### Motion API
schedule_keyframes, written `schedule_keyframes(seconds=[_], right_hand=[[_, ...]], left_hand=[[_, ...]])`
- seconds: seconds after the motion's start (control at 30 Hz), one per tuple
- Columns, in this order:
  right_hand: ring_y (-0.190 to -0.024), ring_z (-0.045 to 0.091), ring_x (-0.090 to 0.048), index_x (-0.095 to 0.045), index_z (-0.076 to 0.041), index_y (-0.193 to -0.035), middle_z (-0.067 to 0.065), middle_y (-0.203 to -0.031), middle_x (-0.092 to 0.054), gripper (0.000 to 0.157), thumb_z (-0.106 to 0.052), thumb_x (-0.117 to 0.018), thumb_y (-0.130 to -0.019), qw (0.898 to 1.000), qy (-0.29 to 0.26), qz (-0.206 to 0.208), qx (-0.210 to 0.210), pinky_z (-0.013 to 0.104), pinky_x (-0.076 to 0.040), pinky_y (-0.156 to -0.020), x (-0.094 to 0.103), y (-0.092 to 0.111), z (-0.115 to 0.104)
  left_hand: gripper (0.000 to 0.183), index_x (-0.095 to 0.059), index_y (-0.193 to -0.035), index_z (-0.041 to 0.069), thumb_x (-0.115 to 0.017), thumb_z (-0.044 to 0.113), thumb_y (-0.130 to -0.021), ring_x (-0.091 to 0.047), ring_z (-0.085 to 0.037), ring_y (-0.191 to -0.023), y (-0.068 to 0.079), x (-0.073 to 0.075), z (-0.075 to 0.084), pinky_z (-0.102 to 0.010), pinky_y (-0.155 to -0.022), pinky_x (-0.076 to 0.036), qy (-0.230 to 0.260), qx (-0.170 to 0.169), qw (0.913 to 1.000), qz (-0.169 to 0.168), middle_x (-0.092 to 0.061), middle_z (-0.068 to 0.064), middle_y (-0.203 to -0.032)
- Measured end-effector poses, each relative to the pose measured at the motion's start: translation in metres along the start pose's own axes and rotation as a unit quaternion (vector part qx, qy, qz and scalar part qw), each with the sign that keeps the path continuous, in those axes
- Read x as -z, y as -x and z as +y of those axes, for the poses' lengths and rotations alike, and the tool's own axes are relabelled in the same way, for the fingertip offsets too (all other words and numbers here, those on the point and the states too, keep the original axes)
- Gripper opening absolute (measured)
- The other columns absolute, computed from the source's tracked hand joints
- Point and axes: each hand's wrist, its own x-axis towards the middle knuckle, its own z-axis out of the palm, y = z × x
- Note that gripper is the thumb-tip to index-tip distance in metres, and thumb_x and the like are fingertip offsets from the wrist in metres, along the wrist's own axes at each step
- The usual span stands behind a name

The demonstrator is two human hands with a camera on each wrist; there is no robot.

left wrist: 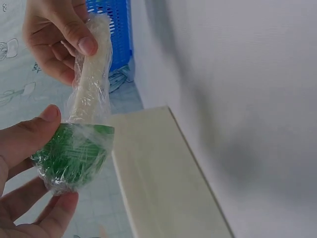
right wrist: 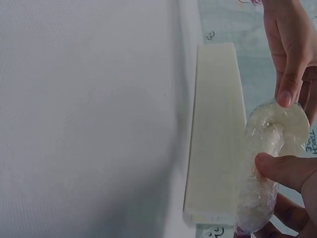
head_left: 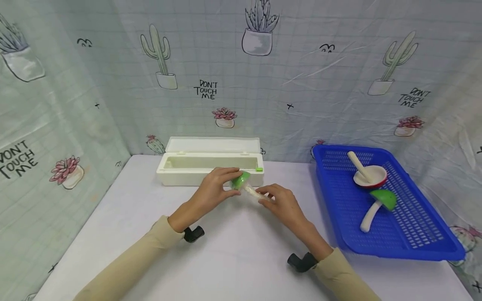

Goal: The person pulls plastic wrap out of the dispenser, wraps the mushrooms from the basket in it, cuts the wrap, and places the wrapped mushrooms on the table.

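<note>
A toy mushroom [head_left: 240, 180] with a green cap and a white stem [left wrist: 91, 84] is covered in clear, wrinkled cling film [right wrist: 265, 191]. My left hand [head_left: 215, 188] grips its cap between thumb and fingers. With thumb and fingers, my right hand [head_left: 281, 203] pinches the wrapped end of the stem. Both hands hold the mushroom above the table, in front of a long white cling film box [head_left: 180, 179]. The box's lid [head_left: 212, 145] stands raised at the back, and a small green slider [head_left: 259, 169] sits on its front edge.
To the right, a blue plastic basket [head_left: 339, 236] holds another green-capped mushroom [head_left: 383, 198] and a red-capped one [head_left: 370, 175], both lying on their sides. A printed cloth [head_left: 301, 104] hangs behind the white table [head_left: 233, 267].
</note>
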Motion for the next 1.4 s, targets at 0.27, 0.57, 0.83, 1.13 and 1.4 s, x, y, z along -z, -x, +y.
schedule_keyframes(seconds=[0.27, 0.57, 0.83, 1.13, 1.4], right_hand=[[-0.09, 0.022, -0.067, -0.077, -0.011, -0.115, 0.006, -0.107, -0.074, 0.032, -0.008, -0.083, -0.084, 0.998, -0.002, 0.052, -0.037, 0.037, -0.057, -0.071, 0.014, -0.001, 0.006], [-0.093, 0.03, -0.066, -0.076, -0.008, -0.116, 0.014, -0.108, -0.072, 0.031, -0.006, -0.081, -0.086, 0.988, -0.009, 0.146, -0.058, 0.044, -0.055, -0.073, 0.031, -0.01, 0.015], [-0.096, 0.034, -0.065, -0.075, -0.006, -0.118, 0.016, -0.112, -0.071, 0.029, -0.006, -0.079, -0.089, 0.976, 0.011, 0.201, -0.076, 0.05, -0.054, -0.073, 0.038, -0.021, 0.028], [-0.099, 0.035, -0.063, -0.073, -0.005, -0.121, 0.017, -0.113, -0.069, 0.032, -0.005, -0.077, -0.09, 0.966, -0.004, 0.221, -0.131, 0.05, -0.051, -0.077, 0.041, -0.034, 0.043], [-0.104, 0.037, -0.062, -0.068, -0.003, -0.125, 0.02, -0.117, -0.067, 0.032, -0.006, -0.073, -0.093, 0.964, -0.017, 0.189, -0.186, 0.053, -0.049, -0.086, 0.032, -0.045, 0.062]], left_hand=[[0.056, -0.069, -0.131, 0.007, -0.088, 0.014, -0.079, -0.058, -0.03, -0.126, -0.024, -0.004, 0.011, -0.04, -0.099, -0.054, 0.015, -0.024, 0.9995, 0.015, -0.062, -0.012, -0.139], [0.053, -0.07, -0.13, 0.008, -0.087, 0.008, -0.079, -0.06, -0.033, -0.123, -0.061, -0.017, 0.021, -0.039, -0.097, -0.055, 0.04, -0.034, 0.9966, 0.064, -0.058, -0.017, -0.138], [0.052, -0.068, -0.133, 0.008, -0.084, 0.008, -0.083, -0.054, -0.034, -0.127, -0.101, -0.027, 0.034, -0.047, -0.107, -0.042, 0.039, -0.025, 0.9974, 0.055, -0.059, -0.016, -0.141], [0.043, -0.067, -0.132, 0.007, -0.077, 0.021, -0.092, -0.057, -0.028, -0.129, -0.137, -0.039, 0.033, -0.045, -0.113, -0.04, 0.076, 0.004, 0.9969, 0.018, -0.061, -0.013, -0.141], [0.047, -0.059, -0.14, 0.006, -0.072, 0.012, -0.095, -0.059, -0.024, -0.126, -0.163, -0.06, 0.017, -0.034, -0.102, -0.05, 0.093, 0.076, 0.9908, -0.063, -0.06, -0.01, -0.142]])
